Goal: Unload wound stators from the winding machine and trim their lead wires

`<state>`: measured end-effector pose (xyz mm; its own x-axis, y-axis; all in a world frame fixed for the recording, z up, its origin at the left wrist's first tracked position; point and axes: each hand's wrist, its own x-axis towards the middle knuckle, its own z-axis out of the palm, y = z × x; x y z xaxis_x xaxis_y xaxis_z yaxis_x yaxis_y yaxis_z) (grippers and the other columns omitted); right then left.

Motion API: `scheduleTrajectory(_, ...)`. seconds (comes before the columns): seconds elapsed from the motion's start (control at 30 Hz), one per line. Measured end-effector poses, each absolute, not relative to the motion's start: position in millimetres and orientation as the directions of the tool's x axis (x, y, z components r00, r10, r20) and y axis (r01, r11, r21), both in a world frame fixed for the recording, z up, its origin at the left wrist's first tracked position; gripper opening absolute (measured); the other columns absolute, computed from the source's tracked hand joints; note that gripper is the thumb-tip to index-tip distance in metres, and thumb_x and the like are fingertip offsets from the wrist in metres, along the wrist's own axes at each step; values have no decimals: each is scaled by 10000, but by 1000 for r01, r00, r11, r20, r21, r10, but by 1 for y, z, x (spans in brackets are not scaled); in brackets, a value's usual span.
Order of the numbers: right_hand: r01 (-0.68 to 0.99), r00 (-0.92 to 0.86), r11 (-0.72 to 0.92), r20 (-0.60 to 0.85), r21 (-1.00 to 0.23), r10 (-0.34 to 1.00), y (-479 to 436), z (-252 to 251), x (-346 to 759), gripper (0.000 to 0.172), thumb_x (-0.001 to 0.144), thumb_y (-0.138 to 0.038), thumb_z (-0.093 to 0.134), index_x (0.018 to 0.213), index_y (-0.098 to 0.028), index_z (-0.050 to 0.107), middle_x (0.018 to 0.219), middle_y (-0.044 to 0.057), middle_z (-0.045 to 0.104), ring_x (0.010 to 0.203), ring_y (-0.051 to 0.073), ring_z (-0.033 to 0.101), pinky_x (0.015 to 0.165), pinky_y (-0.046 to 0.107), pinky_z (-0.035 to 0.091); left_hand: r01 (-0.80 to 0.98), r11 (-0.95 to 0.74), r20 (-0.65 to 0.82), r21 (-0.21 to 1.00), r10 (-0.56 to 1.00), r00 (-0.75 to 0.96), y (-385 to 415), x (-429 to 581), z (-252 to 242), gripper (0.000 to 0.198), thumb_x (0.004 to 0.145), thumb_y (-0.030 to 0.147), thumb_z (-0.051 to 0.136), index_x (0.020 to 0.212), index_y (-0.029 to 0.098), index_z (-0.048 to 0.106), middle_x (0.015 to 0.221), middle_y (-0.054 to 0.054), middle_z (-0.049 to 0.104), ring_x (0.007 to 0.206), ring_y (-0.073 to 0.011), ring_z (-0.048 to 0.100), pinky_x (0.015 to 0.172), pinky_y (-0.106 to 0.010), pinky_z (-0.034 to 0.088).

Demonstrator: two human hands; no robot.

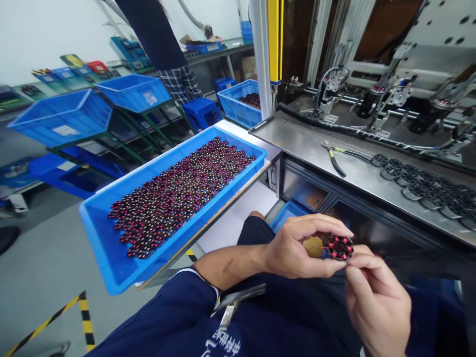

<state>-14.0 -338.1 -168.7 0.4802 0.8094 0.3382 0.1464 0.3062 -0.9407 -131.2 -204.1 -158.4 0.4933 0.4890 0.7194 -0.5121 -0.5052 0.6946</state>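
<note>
In the head view, my left hand [303,248] holds a small round black part with red windings [339,247] between thumb and fingers, in front of my body. A yellowish piece [313,246] shows inside the curl of that hand. My right hand [377,287] is closed at the lower right edge of the part, thumb against the index finger; whatever is pinched there is too small to make out. To the left, a long blue tray [94,248] holds many similar round parts with red and dark windings [178,193], laid close together.
Pliers with green and black handles [336,161] lie on the metal bench [297,136], with rows of black rings [420,183] to their right. Machine fixtures [397,94] stand behind. Blue crates [63,119] rest on racks at the left. A person [159,44] stands beyond the tray.
</note>
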Motion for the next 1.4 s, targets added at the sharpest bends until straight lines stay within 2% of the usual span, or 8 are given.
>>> scheduleTrajectory(0.2,278,459,338,434,-899,775,-345,-163,-13,103,907,-99,660,857,-189,656,848,31,630,835,143,620,754,265,508,-558,-296,617,775,546,567,-207,-135,-158,480,713,123,853,1167,145,699,1125,-127,749,1024,-194,737,884,-274,616)
scheduleTrajectory(0.4,277,505,319,420,-906,754,-345,-162,-13,98,890,-103,685,857,-193,664,866,42,638,856,149,607,727,259,495,-459,58,357,887,545,759,-212,-139,-158,443,732,211,857,1139,127,701,1126,-136,742,933,-178,752,865,-285,620)
scheduleTrajectory(0.63,217,524,312,380,-925,762,-343,-163,-16,71,858,-130,724,861,-195,693,827,49,661,804,169,641,697,289,544,-484,-316,576,816,517,633,-212,-140,-158,454,705,214,857,1129,119,724,1095,-145,763,994,-219,750,860,-296,637)
scheduleTrajectory(0.87,251,540,341,424,-906,727,-344,-163,-16,93,873,-94,695,855,-184,679,806,41,650,791,154,627,693,272,533,-495,-531,726,688,506,465,-214,-136,-156,479,665,152,836,1122,107,700,1019,-143,790,906,-227,776,844,-300,638)
scheduleTrajectory(0.97,318,472,348,465,-882,749,-344,-161,-12,109,869,-89,692,930,-179,702,863,64,663,857,179,645,730,297,555,-509,-442,673,738,535,511,-213,-135,-155,451,661,142,808,1097,110,695,975,-128,792,863,-217,775,782,-274,638)
scheduleTrajectory(1.17,508,322,442,639,-740,699,-336,-156,-4,381,807,9,705,1130,-193,718,982,75,683,916,218,651,748,358,533,-485,-184,501,855,535,680,-212,-140,-153,421,683,150,788,1080,94,661,967,-134,782,820,-182,760,779,-270,629)
scheduleTrajectory(1.3,567,300,471,702,-675,646,-333,-153,-9,314,794,46,687,1012,-176,729,898,49,672,827,198,649,719,367,507,-463,-197,490,864,534,689,-212,-141,-153,409,696,169,787,1080,96,664,967,-125,782,787,-163,753,747,-250,626)
scheduleTrajectory(1.4,575,386,446,708,-686,592,-332,-152,-20,292,779,48,697,958,-181,722,866,33,671,814,197,645,736,386,499,-467,-371,594,803,559,578,-212,-138,-154,404,692,183,781,1076,104,686,981,-127,791,841,-196,769,775,-269,636)
